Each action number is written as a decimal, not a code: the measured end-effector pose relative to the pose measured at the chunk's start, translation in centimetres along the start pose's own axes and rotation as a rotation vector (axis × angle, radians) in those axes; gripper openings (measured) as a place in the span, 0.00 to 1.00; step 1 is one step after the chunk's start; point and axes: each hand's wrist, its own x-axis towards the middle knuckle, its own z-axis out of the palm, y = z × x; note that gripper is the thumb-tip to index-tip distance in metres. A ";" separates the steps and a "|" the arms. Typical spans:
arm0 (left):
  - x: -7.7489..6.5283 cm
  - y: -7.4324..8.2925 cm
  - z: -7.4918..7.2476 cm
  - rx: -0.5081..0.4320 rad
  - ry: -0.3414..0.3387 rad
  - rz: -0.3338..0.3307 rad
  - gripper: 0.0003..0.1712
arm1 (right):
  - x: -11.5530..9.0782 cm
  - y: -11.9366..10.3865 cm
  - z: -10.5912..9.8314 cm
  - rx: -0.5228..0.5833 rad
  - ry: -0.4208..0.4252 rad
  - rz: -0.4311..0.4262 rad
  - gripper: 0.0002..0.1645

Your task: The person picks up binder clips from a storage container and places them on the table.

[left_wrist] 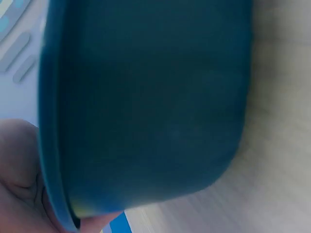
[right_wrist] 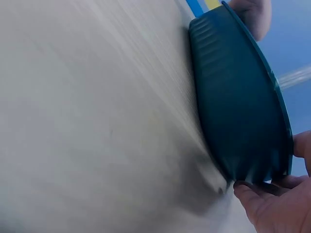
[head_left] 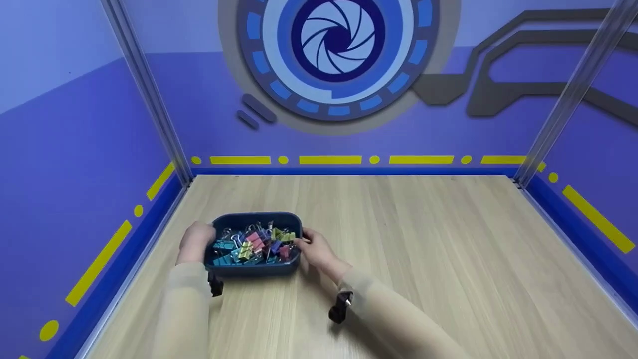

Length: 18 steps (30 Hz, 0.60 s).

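A dark teal plastic bin (head_left: 251, 269) stands at the left of the table, upright, with a heap of colored binder clips (head_left: 255, 241) in it: teal, pink, yellow-green and purple. My left hand (head_left: 196, 238) grips the bin's left end at the rim; its fingers are partly hidden by the bin in the left wrist view. At the opposite end my right hand (head_left: 318, 252) holds on, thumb at the rim and fingers against the outer wall, as the right wrist view shows. Whether the bin's base touches the table I cannot tell.
The wood-grain table (head_left: 423, 259) stretches off to the right of the bin. Blue panels (head_left: 84, 174) with yellow dashes wall it in at the back and both sides, with metal posts (head_left: 154, 107) at the back corners.
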 end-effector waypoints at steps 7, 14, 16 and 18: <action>-0.8 1.6 2.1 -0.025 0.045 0.032 0.30 | -0.7 0.9 -2.9 0.046 0.016 0.023 0.27; -1.8 3.2 4.2 -0.066 0.060 0.083 0.28 | -1.6 2.0 -5.5 0.034 0.067 0.038 0.26; -2.1 3.6 4.7 -0.088 0.055 0.091 0.27 | -1.9 2.3 -6.2 0.042 0.083 0.032 0.25; -2.5 4.1 5.2 -0.118 0.058 0.098 0.26 | -2.2 2.5 -6.9 0.060 0.103 0.031 0.25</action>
